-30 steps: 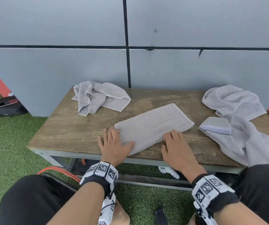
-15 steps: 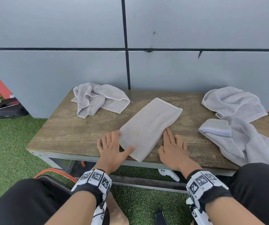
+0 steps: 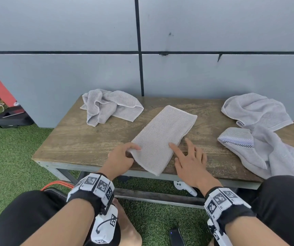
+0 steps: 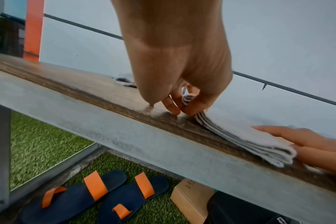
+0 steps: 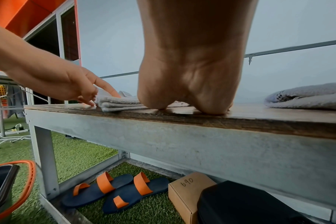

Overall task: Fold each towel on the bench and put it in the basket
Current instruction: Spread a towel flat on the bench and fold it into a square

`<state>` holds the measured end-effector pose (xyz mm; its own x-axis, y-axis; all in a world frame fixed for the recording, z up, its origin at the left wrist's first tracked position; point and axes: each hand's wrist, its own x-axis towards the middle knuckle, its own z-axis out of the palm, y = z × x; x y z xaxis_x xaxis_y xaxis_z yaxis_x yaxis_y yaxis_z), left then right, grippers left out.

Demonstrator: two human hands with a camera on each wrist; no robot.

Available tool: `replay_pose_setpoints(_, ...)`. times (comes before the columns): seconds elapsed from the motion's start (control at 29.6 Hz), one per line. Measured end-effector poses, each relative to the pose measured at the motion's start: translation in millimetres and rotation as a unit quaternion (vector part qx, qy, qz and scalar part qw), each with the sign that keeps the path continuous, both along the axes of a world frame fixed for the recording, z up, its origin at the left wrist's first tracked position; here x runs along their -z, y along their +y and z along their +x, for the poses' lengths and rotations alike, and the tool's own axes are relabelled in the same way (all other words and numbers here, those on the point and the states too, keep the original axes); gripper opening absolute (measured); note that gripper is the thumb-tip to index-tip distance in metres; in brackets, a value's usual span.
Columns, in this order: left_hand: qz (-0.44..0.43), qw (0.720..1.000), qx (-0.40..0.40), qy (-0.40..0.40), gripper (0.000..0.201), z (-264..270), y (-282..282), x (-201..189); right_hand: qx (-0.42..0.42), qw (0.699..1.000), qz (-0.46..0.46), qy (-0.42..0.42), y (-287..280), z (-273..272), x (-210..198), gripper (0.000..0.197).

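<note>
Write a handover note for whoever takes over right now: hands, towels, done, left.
Left hand pinches the near left edge of the folded towel in the middle of the bench.
Right hand open, fingers on the towel's right edge.
Done: this towel lies folded in a strip.
Left: finish it and put it in the basket on the grass; then the crumpled towel and the towel pile.

Grey towels (image 3: 164,137); brown bench (image 3: 75,141); navy-orange sandals (image 5: 113,191); green turf (image 3: 9,157).
</note>
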<state>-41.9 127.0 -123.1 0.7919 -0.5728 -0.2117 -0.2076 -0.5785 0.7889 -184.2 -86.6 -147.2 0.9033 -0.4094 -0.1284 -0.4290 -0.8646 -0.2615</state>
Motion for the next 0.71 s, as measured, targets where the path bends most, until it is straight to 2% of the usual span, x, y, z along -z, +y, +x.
replay_pose_setpoints(0.1, -0.012, 1.000, 0.010, -0.020, 0.061, 0.1, 3.4, -3.9, 0.004, 1.000, 0.024, -0.011, 1.9, -4.1, -0.8, 0.053)
replay_pose_setpoints(0.2, -0.031, 0.997, -0.011, -0.063, 0.048, 0.6, 0.8, -5.6, 0.011, 0.998, 0.055, -0.020, 5.6, -8.3, -3.1, 0.051)
replay_pose_setpoints(0.3, -0.052, 0.994, -0.018, -0.097, 0.031, -0.2, -2.0, -5.8, 0.000, 0.999, 0.037, -0.028, 7.0, -8.5, -9.1, 0.056)
replay_pose_setpoints(0.47, -0.041, 0.988, 0.013, -0.150, 0.023, -1.5, 1.7, 5.4, -0.061, 0.998, 0.010, -0.005, -2.1, 4.9, -21.0, 0.067)
replay_pose_setpoints(0.57, -0.006, 0.987, 0.026, -0.161, 0.021, -1.5, 9.7, 14.2, -0.034, 0.999, 0.006, 0.040, -6.4, 9.4, -21.7, 0.066)
replay_pose_setpoints(0.71, 0.008, 0.988, 0.040, -0.151, 0.020, -1.4, 15.8, 13.8, -0.003, 0.999, 0.001, 0.049, -5.2, 7.8, -20.2, 0.069)
